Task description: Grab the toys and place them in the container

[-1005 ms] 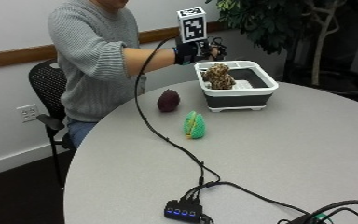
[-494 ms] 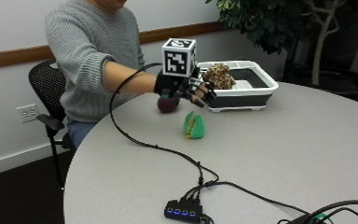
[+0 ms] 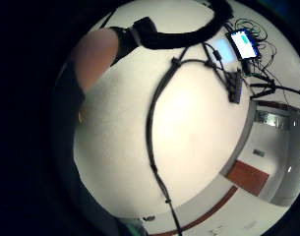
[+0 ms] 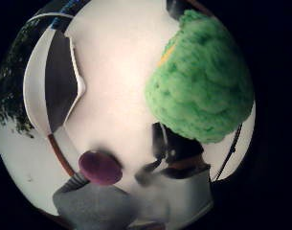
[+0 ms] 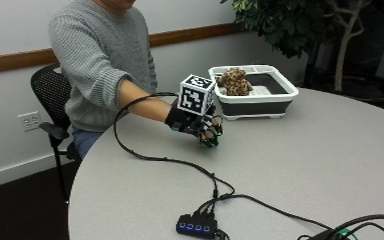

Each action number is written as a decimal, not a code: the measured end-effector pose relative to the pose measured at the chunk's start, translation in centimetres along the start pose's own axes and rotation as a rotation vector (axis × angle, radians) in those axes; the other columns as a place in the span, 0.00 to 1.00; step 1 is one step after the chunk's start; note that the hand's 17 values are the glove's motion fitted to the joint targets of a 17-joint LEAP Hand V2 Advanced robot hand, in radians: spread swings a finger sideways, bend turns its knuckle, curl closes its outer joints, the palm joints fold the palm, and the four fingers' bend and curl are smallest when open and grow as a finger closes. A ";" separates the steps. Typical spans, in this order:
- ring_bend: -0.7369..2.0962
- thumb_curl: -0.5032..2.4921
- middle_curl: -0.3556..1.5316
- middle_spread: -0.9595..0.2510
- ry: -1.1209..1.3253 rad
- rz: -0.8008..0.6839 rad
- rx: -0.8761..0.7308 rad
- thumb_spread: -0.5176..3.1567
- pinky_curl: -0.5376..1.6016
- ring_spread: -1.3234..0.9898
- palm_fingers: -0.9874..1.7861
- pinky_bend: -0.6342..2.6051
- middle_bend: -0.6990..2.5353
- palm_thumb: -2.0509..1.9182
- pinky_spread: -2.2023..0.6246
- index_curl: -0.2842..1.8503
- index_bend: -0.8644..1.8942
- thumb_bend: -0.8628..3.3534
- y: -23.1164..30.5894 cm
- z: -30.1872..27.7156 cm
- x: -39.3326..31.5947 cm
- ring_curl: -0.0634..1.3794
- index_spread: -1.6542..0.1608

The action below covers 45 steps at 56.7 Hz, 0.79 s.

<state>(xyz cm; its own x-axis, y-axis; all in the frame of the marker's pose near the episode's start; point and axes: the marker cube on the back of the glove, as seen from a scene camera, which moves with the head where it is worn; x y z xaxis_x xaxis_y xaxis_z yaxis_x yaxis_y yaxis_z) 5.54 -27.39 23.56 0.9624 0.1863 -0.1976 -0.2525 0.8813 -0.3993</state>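
Grey worktop (image 5: 325,150): gloved right hand (image 5: 195,125) hovers low, fingers (image 5: 208,137) curled downward, green toy (image 4: 200,81) right under them; whether they're gripping is unclear.

You'll see a green crocheted toy (image 4: 201,79) and a dark purple rounded toy (image 4: 100,167) on the table, a brown spotted plush (image 5: 233,82) sitting in the white-rimmed container (image 5: 265,102).

Grey knit sweater (image 5: 95,55); black-gloved grip (image 5: 195,125); sleeve pushed up.
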 end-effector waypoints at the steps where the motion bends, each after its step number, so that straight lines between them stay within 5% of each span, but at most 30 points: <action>1: 0.50 0.29 0.49 0.57 0.002 -0.009 0.012 0.52 0.41 0.42 0.44 0.38 0.45 0.56 0.79 0.28 0.40 0.22 0.0 -0.3 -0.1 0.31 0.71; 21: 0.56 0.31 0.51 0.58 -0.112 -0.096 0.332 0.52 0.38 0.37 0.56 0.31 0.49 0.62 0.78 0.33 0.45 0.23 -0.6 -16.5 -1.8 0.35 0.70; 45: 0.55 0.32 0.50 0.59 -0.074 -0.405 0.243 0.51 0.39 0.36 0.54 0.31 0.49 0.63 0.78 0.37 0.44 0.22 -3.6 -16.8 -19.4 0.34 0.69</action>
<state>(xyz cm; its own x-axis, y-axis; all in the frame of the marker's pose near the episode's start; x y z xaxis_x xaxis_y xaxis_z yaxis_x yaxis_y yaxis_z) -13.90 -41.45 13.76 0.9853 -0.1708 -0.0013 0.1668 0.9637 -0.2084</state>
